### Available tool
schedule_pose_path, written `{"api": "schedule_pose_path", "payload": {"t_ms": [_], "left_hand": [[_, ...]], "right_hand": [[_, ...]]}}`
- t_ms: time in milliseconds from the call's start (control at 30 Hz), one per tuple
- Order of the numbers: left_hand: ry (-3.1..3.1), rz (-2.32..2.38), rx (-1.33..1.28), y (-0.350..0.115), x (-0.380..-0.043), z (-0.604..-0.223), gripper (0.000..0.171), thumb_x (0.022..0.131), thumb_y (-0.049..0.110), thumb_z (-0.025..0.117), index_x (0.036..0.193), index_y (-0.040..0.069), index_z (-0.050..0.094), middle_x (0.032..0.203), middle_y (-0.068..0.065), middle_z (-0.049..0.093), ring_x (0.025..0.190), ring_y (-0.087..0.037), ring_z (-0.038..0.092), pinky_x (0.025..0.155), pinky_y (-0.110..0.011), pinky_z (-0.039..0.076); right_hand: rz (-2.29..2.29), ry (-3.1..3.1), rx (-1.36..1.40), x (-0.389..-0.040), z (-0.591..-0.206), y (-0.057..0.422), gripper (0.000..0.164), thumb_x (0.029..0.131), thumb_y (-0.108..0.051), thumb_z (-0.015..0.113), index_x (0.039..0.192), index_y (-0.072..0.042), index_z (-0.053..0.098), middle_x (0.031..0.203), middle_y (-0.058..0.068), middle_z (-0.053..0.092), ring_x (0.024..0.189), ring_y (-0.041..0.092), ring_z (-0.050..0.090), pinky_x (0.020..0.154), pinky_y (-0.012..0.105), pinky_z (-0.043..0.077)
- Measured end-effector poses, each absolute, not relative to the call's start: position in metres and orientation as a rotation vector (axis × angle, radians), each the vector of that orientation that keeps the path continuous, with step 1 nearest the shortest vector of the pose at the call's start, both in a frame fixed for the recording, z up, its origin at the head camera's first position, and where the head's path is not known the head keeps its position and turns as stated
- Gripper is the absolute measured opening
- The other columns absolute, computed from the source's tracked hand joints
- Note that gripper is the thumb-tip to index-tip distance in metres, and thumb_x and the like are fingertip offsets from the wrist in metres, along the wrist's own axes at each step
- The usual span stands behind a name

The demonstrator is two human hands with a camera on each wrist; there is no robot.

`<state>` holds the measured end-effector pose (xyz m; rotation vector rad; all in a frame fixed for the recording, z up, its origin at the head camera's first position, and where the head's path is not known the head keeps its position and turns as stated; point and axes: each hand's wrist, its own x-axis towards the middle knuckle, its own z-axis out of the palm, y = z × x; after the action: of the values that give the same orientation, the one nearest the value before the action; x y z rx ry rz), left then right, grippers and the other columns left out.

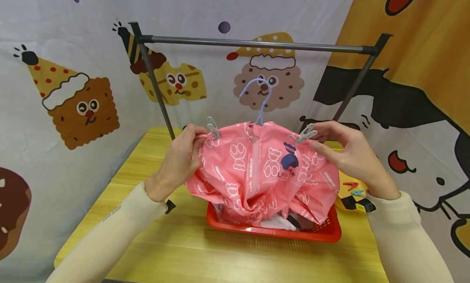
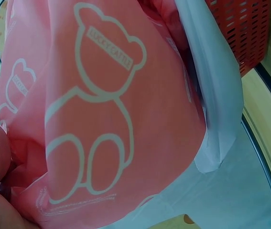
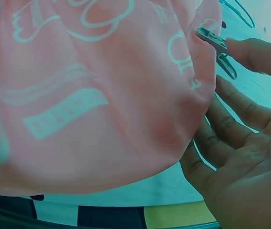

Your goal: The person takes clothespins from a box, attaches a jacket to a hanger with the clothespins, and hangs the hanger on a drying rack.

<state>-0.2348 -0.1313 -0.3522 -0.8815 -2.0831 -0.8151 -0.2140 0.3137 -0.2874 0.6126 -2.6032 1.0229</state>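
A pink jacket (image 1: 235,164) with white bear outlines is held up over a red basket (image 1: 275,232). The hook of a pale blue hanger (image 1: 262,107) rises from its collar; the rest of the hanger is hidden inside. One grey clothespin (image 1: 213,128) sits on the left shoulder, another grey clothespin (image 1: 306,133) on the right shoulder. My left hand (image 1: 180,152) pinches the jacket at the left shoulder, beside the clothespin. At the right shoulder my right hand (image 1: 349,152) holds the fabric, several fingers behind its edge and one digit against the clothespin (image 3: 216,52).
A grey metal rack (image 1: 249,43) stands behind the jacket on the yellow wooden table (image 1: 165,250). Other clothes (image 1: 279,222) lie in the basket. On the right, red and teal clothespins (image 1: 357,192) lie on a yellow surface. A cartoon-printed cloth (image 1: 216,9) hangs behind.
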Motion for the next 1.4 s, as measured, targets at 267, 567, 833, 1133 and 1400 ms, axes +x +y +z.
{"api": "schedule_pose_path", "payload": {"t_ms": [267, 567, 833, 1133, 1400], "left_hand": [[-2.088, -0.819, -0.880, -0.131, -0.233, -0.351, 0.021, 0.109, -0.011, 0.071, 0.128, -0.007, 0.062, 0.116, -0.022, 0.073, 0.101, -0.033, 0.077, 0.097, -0.051, 0.072], [-2.094, -0.824, -0.874, -0.131, -0.235, -0.352, 0.020, 0.109, -0.011, 0.070, 0.128, -0.007, 0.063, 0.116, -0.022, 0.073, 0.102, -0.033, 0.079, 0.097, -0.050, 0.072], [-2.101, -0.830, -0.871, -0.132, -0.235, -0.352, 0.020, 0.110, -0.011, 0.070, 0.128, -0.007, 0.063, 0.116, -0.022, 0.073, 0.101, -0.033, 0.079, 0.096, -0.050, 0.072], [-2.093, -0.831, -0.872, -0.131, -0.235, -0.352, 0.020, 0.109, -0.011, 0.070, 0.128, -0.007, 0.062, 0.116, -0.022, 0.073, 0.101, -0.033, 0.078, 0.096, -0.050, 0.072], [-2.104, -0.846, -0.858, -0.131, -0.236, -0.354, 0.020, 0.110, -0.011, 0.069, 0.128, -0.006, 0.063, 0.118, -0.022, 0.074, 0.102, -0.033, 0.078, 0.096, -0.051, 0.072]], "right_hand": [[1.001, -2.600, 0.677, -0.218, -0.296, 0.316, 0.042, 0.101, -0.006, 0.089, 0.141, -0.015, 0.079, 0.126, -0.002, 0.082, 0.114, -0.010, 0.070, 0.095, 0.004, 0.056], [0.987, -2.682, 0.688, -0.219, -0.305, 0.318, 0.039, 0.103, -0.010, 0.090, 0.141, -0.016, 0.080, 0.126, 0.007, 0.081, 0.101, 0.006, 0.070, 0.080, 0.015, 0.064], [1.050, -2.747, 0.684, -0.221, -0.311, 0.316, 0.035, 0.108, -0.018, 0.087, 0.142, -0.015, 0.079, 0.103, 0.008, 0.080, 0.070, 0.018, 0.074, 0.068, 0.027, 0.067], [1.098, -2.745, 0.653, -0.223, -0.315, 0.316, 0.027, 0.113, -0.018, 0.079, 0.139, -0.012, 0.081, 0.098, 0.009, 0.079, 0.067, 0.019, 0.075, 0.067, 0.028, 0.068], [1.139, -2.721, 0.646, -0.225, -0.320, 0.316, 0.022, 0.116, -0.014, 0.073, 0.136, -0.009, 0.081, 0.098, 0.010, 0.079, 0.068, 0.017, 0.077, 0.065, 0.028, 0.068]]}}
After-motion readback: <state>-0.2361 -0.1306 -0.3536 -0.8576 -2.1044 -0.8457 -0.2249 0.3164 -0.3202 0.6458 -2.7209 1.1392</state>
